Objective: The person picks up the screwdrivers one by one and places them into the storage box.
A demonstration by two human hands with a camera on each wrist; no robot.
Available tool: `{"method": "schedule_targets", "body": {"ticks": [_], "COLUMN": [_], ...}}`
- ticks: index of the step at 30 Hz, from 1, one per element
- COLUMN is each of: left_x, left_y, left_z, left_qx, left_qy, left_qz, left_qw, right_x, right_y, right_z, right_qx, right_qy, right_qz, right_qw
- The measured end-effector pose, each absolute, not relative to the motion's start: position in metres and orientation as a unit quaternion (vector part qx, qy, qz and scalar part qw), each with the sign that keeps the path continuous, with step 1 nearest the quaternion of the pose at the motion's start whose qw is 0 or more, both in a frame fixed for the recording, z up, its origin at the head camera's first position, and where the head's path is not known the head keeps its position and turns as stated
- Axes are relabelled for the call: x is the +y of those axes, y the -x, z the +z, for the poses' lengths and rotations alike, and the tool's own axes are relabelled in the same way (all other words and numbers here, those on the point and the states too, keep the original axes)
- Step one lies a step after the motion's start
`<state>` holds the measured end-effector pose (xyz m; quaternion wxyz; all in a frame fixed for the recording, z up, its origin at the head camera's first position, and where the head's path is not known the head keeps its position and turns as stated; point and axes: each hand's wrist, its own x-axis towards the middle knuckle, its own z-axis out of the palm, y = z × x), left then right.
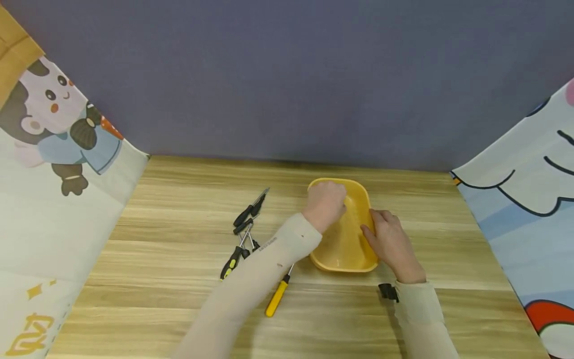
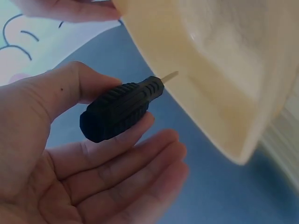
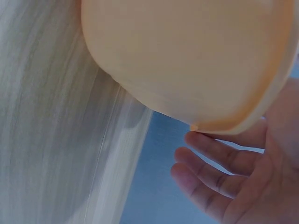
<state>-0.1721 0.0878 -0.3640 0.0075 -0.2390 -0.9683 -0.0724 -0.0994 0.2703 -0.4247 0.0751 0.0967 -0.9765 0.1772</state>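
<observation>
Yellow bin (image 1: 343,244) sits R of ctr on wood surface (image 1: 448,224), long axis approx front-to-back. Wood strip shows btwn bin & back edge; wider stretch runs R. Black-handled screwdrivers (image 1: 243,216) lie L; yellow-handled screwdriver (image 1: 277,299) off near-L corner. R grip (image 1: 394,244) clamped on bin's R rim. L grip (image 1: 326,204), over bin's far-L part, pinches black screwdriver (image 2: 122,109), shank twd bin wall; contact unclear.

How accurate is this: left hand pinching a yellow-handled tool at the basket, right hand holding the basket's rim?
Only the tool's colour is wrong: the left wrist view shows the left hand pinching a black-handled tool at the basket. The right hand is holding its rim.
</observation>
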Motion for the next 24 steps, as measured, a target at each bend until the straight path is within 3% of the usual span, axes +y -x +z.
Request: {"method": "schedule_targets", "body": {"ticks": [15, 24], "left_x": [0.135, 0.150], "left_y": [0.171, 0.164], "left_z": [-0.391, -0.408], "left_qx": [-0.974, -0.956], "left_qy": [0.190, 0.220], "left_qz": [-0.005, 0.027], "left_qw": [-0.127, -0.192], "right_x": [0.272, 0.273], "right_y": [0.101, 0.098], "right_z": [-0.426, -0.426], "right_qx": [-0.975, -0.976], "right_qy": [-0.105, -0.103], "right_qz": [0.175, 0.178], "right_qw": [0.092, 0.069]}}
